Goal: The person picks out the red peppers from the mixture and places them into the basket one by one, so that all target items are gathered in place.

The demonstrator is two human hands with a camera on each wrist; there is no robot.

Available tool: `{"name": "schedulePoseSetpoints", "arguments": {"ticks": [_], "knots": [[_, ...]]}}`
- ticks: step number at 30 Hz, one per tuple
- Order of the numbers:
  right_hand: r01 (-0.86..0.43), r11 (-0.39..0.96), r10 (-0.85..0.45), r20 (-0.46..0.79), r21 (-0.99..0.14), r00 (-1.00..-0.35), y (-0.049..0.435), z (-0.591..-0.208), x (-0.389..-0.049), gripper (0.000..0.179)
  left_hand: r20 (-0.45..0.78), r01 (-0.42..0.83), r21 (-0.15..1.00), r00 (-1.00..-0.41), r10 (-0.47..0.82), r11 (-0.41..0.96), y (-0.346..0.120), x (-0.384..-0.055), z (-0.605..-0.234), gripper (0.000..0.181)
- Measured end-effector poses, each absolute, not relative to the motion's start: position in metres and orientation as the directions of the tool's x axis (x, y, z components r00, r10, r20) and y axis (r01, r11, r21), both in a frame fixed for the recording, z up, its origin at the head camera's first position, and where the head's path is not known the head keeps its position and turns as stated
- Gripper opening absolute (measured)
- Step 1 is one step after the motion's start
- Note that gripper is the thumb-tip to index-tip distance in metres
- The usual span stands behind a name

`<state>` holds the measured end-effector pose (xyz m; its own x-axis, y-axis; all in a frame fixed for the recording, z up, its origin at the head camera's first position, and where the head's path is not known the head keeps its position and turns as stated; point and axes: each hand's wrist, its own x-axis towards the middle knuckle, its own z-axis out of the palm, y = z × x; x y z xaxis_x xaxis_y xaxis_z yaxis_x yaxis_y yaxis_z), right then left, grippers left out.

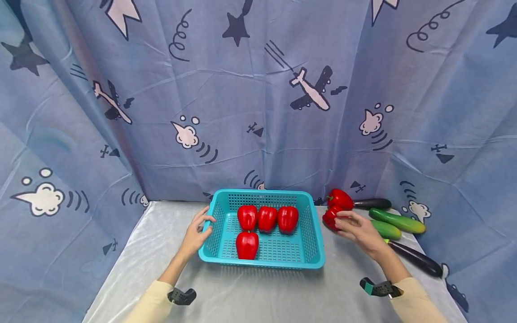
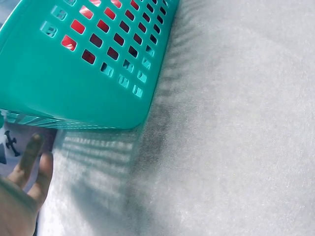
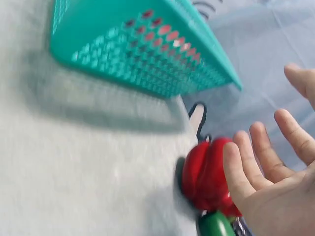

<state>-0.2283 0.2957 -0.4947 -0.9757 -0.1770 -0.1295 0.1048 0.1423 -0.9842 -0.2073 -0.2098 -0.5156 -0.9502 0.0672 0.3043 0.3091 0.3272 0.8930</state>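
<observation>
A turquoise plastic basket (image 1: 262,264) stands on the table with several red bell peppers (image 1: 288,220) in it. At its left rim is my left hand (image 1: 194,235), thumb and fingers apart and loosely bent. In the left wrist view, two fingers (image 2: 43,172) of that hand extend beside the basket wall (image 2: 74,83). My right hand (image 1: 361,231) is right of the basket, its fingers overlapping a red bell pepper (image 1: 330,218) in the head view. The right wrist view shows those fingers spread and extended, nothing between them, with a red pepper (image 3: 206,172) beyond.
Another red bell pepper (image 1: 338,199) lies behind the one near my right hand. Farther right are an eggplant (image 1: 373,204), a green cucumber-like vegetable (image 1: 397,220), a second green one (image 1: 387,229) and another eggplant (image 1: 418,259). A patterned blue curtain (image 1: 242,112) hangs behind the table.
</observation>
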Motion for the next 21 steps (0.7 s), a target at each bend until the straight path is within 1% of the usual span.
{"name": "schedulePoseSetpoints", "arguments": {"ticks": [4,7,15,21], "knots": [[0.016,0.314,-0.147,-0.066,-0.949,-0.987,0.305,-0.505,-0.233,0.065,0.307,0.313,0.892,-0.949,0.072,0.326,-0.21,-0.209,-0.518,0.019],[-0.036,0.391,-0.115,-0.01,-0.92,-0.993,0.31,-0.512,-0.236,0.069,0.307,0.315,0.894,-0.949,0.075,0.317,-0.211,-0.209,-0.52,0.019],[-0.106,0.434,-0.047,0.095,-0.894,-0.994,0.307,-0.523,-0.246,0.079,0.317,0.323,0.893,-0.946,0.071,0.313,-0.21,-0.209,-0.519,0.021],[-0.112,0.461,0.016,0.135,-0.88,-0.991,0.304,-0.538,-0.258,0.076,0.314,0.321,0.893,-0.947,0.073,0.315,-0.211,-0.209,-0.52,0.02]]}}
